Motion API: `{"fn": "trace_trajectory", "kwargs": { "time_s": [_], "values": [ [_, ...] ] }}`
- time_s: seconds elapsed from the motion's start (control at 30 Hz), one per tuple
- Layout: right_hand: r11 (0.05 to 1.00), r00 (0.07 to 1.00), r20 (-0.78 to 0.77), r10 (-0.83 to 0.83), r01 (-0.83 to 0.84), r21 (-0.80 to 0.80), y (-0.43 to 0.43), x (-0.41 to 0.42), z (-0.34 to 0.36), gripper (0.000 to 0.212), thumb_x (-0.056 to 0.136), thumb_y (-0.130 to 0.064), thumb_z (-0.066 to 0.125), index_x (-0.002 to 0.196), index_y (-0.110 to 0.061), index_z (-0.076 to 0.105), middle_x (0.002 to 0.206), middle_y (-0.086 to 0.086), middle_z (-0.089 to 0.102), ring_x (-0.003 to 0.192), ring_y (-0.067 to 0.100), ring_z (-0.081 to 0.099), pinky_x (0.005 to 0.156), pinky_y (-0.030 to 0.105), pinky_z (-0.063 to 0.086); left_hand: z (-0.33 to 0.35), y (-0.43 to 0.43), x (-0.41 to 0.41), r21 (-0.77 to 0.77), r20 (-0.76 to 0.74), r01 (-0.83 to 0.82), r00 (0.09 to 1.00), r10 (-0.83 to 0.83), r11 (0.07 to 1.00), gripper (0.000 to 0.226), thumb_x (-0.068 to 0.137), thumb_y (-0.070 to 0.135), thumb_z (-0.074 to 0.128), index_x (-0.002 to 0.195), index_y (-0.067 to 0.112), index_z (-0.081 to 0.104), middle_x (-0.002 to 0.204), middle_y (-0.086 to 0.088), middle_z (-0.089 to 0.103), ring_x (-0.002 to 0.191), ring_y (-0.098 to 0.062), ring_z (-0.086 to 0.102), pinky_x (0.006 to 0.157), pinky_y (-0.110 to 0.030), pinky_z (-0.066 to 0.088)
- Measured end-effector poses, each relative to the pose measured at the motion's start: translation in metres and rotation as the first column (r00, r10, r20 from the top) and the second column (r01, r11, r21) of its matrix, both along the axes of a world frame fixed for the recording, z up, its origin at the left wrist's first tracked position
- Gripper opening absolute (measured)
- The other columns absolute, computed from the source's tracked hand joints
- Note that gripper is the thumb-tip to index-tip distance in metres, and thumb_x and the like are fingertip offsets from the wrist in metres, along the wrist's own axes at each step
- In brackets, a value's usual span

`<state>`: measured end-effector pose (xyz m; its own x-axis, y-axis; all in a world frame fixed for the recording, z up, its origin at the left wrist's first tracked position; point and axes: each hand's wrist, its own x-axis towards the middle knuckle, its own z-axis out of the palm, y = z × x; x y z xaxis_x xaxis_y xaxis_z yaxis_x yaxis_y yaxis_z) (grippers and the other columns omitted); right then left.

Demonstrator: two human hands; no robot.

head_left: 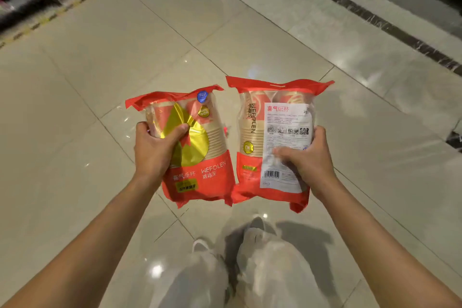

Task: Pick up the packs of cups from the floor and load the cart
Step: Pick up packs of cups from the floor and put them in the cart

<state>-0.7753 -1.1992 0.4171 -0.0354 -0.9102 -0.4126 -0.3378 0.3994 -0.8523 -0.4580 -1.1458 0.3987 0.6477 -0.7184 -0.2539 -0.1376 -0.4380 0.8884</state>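
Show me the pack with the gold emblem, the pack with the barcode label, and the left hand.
gold-emblem pack [200, 142], head view, on the gold emblem on its front.
barcode-label pack [287, 120], head view, on its white printed label.
left hand [155, 150], head view, on the back of the hand.
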Motion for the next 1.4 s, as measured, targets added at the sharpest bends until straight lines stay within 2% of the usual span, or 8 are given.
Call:
{"fn": "trace_trajectory", "kwargs": {
  "time_s": [0.3,0.4,0.57,0.77,0.87,1.0,1.17,1.4],
  "values": [
    [0.908,0.927,0.078,0.366,-0.338,-0.248,0.129,0.065,0.284,0.081,0.058,-0.025,0.095,0.12,-0.026,0.044,0.116,-0.007,0.063,0.102,0.01,0.068,0.08,0.031,0.057,0.316,0.224,0.005,-0.159,0.145,-0.283,0.941,0.306,0.946,0.085,0.051,0.07,0.087,0.117,0.032,0.05,0.112,0.008,0.068,0.099,-0.017,0.071,0.086,-0.051,0.062],
    [0.817,0.83,0.128,0.543,-0.488,-0.307,0.193,0.078,0.331,0.083,0.053,-0.032,0.094,0.119,-0.028,0.044,0.115,-0.01,0.064,0.101,0.008,0.068,0.075,0.025,0.056,0.368,0.333,-0.015,-0.233,0.179,-0.453,0.85,0.496,0.86,0.075,0.05,0.069,0.088,0.107,0.038,0.052,0.11,0.008,0.069,0.097,-0.016,0.072,0.086,-0.052,0.061],
    [0.614,0.595,0.178,0.784,-0.7,-0.364,0.314,0.095,0.384,0.091,0.041,-0.046,0.087,0.121,-0.033,0.045,0.118,-0.01,0.066,0.101,0.01,0.071,0.086,0.041,0.061,0.426,0.517,-0.067,-0.334,0.179,-0.684,0.629,0.757,0.648,0.072,0.045,0.066,0.09,0.104,0.04,0.055,0.11,0.007,0.072,0.098,-0.014,0.073,0.089,-0.051,0.06],
    [0.302,0.255,0.169,0.952,-0.874,-0.382,0.492,0.113,0.409,0.086,0.041,-0.04,0.09,0.116,-0.037,0.047,0.11,-0.01,0.071,0.09,0.005,0.074,0.083,0.042,0.062,0.44,0.737,-0.156,-0.385,0.11,-0.865,0.304,0.946,0.323,0.083,0.038,0.073,0.09,0.105,0.036,0.057,0.099,0.01,0.075,0.086,-0.003,0.073,0.075,-0.034,0.061],
    [0.141,0.086,0.156,0.984,-0.911,-0.388,0.598,0.118,0.407,0.076,0.054,-0.018,0.097,0.11,-0.037,0.049,0.109,-0.006,0.071,0.086,0.004,0.074,0.077,0.037,0.06,0.431,0.846,-0.205,-0.395,0.09,-0.903,0.142,0.986,0.167,0.081,0.04,0.072,0.09,0.105,0.035,0.058,0.095,0.015,0.075,0.085,-0.005,0.074,0.067,-0.021,0.056],
    [-0.029,-0.095,0.17,0.981,-0.935,-0.354,0.749,0.116,0.389,0.074,0.06,-0.002,0.094,0.108,-0.038,0.05,0.104,-0.005,0.073,0.082,0.006,0.076,0.062,0.026,0.06,0.415,0.996,-0.267,-0.343,0.056,-0.939,-0.025,0.998,-0.005,0.095,0.042,0.073,0.09,0.122,0.035,0.056,0.113,0.007,0.074,0.102,-0.018,0.073,0.089,-0.05,0.059],
    [-0.2,-0.265,0.207,0.942,-0.936,-0.29,0.946,0.097,0.367,0.076,0.049,-0.011,0.095,0.11,-0.031,0.053,0.1,-0.001,0.075,0.08,0.009,0.077,0.064,0.029,0.058,0.398,1.166,-0.344,-0.242,0.118,-0.952,-0.223,0.968,-0.19,0.104,0.041,0.078,0.082,0.131,0.034,0.052,0.12,0.008,0.07,0.107,-0.02,0.069,0.094,-0.053,0.056],
    [-0.306,-0.344,0.254,0.904,-0.935,-0.179,1.118,0.097,0.354,0.071,0.058,-0.003,0.094,0.111,-0.027,0.055,0.101,0.0,0.074,0.074,0.009,0.076,0.051,0.019,0.056,0.389,1.33,-0.382,-0.164,0.102,-0.94,-0.319,0.942,-0.3,0.096,0.044,0.08,0.082,0.125,0.038,0.052,0.114,0.01,0.071,0.096,-0.012,0.072,0.085,-0.049,0.061]
  ]
}}
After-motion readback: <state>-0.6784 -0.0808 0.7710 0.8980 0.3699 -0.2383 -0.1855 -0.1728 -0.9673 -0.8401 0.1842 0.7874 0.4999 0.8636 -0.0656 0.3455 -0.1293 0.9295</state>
